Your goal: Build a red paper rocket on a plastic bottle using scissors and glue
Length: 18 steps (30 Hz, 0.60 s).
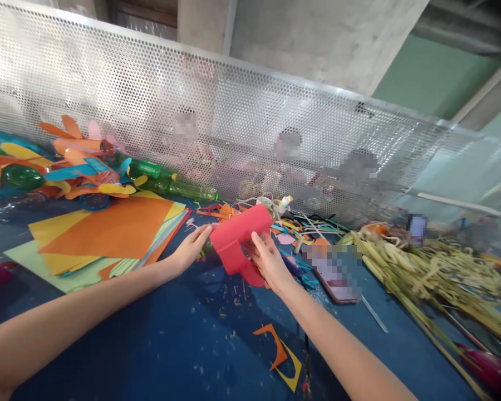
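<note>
A blue desk [158, 345], flecked with paper crumbs, runs up to a perforated metal screen [242, 111] that crosses the view from nine o'clock to three o'clock; blurred figures sit behind it, and a concrete wall rises above.

At nine o'clock lies a heap of finished paper-and-bottle crafts [79, 167] with orange, yellow, pink and blue petals, a round green bottle end among them. Just to their right, two green plastic bottles [171, 181] lie on their sides along the foot of the screen. Below the crafts, a fanned stack of coloured paper sheets [108, 234] rests flat on the desk, orange on top, yellow and pale green beneath.

The left hand [192, 248] comes in from eight o'clock, its fingers stretched out and pressed against the left end of a red paper-wrapped bottle [240, 228], which is at the centre of the view, tilted up toward one o'clock. A loose flap of the red paper hangs down from it. The right hand [267, 262], entering from five o'clock, pinches that flap and the lower side of the roll between thumb and fingers.

At six o'clock, orange and yellow paper offcuts [281, 356] lie on the desk. Right of the hands is a phone [338, 275], its screen blurred, amid small coloured scraps. From three to four o'clock sprawls a pile of yellow-green leaf strips [434, 273].
</note>
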Motion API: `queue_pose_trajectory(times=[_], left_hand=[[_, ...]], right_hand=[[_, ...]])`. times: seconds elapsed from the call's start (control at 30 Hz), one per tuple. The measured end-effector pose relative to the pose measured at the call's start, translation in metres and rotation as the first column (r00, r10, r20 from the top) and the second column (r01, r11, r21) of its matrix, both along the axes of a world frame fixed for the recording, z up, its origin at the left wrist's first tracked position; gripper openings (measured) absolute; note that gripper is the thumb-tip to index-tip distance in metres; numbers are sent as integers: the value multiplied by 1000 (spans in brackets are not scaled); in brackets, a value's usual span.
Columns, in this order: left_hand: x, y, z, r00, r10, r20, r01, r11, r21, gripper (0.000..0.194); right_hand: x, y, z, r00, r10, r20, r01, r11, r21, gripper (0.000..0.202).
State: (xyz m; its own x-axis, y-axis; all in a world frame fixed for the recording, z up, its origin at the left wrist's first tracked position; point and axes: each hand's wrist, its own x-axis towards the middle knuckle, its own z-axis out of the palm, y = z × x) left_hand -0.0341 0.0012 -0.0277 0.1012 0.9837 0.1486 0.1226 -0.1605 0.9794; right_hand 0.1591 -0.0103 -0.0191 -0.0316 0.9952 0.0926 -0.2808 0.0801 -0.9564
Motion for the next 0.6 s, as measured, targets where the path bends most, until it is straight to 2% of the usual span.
queue_pose_trajectory(times=[0.1, 0.17, 0.27, 0.33, 0.4, 0.5, 0.57, 0.6], left_hand=[[4, -8, 3, 979, -189, 73, 187, 982, 40, 37], [5, -9, 3, 922, -352, 160, 361, 932, -34, 39], [5, -6, -1, 824, -461, 330, 527, 837, -148, 47], [5, -4, -1, 791, -451, 412, 551, 818, -162, 52], [3, -2, 1, 786, -418, 455, 536, 828, -165, 54], [-2, -2, 10, 783, -405, 472, 525, 838, -150, 58], [-7, -1, 15, 776, -432, 460, 549, 821, -155, 62], [-9, 0, 17, 774, -447, 448, 560, 813, -158, 63]], right_hand=[[4, 0, 5, 992, -21, -124, 13, 998, -63, 32], [7, 1, 8, 990, -6, -138, -12, 992, -125, 31], [11, 0, 11, 986, 143, -82, -159, 959, -235, 29], [14, -4, 13, 963, 268, -26, -265, 923, -278, 29], [16, -8, 14, 927, 373, 47, -343, 891, -297, 30], [18, -13, 14, 860, 473, 190, -397, 856, -333, 35], [17, -14, 15, 821, 478, 311, -387, 868, -311, 36], [16, -13, 15, 821, 421, 384, -350, 905, -243, 35]])
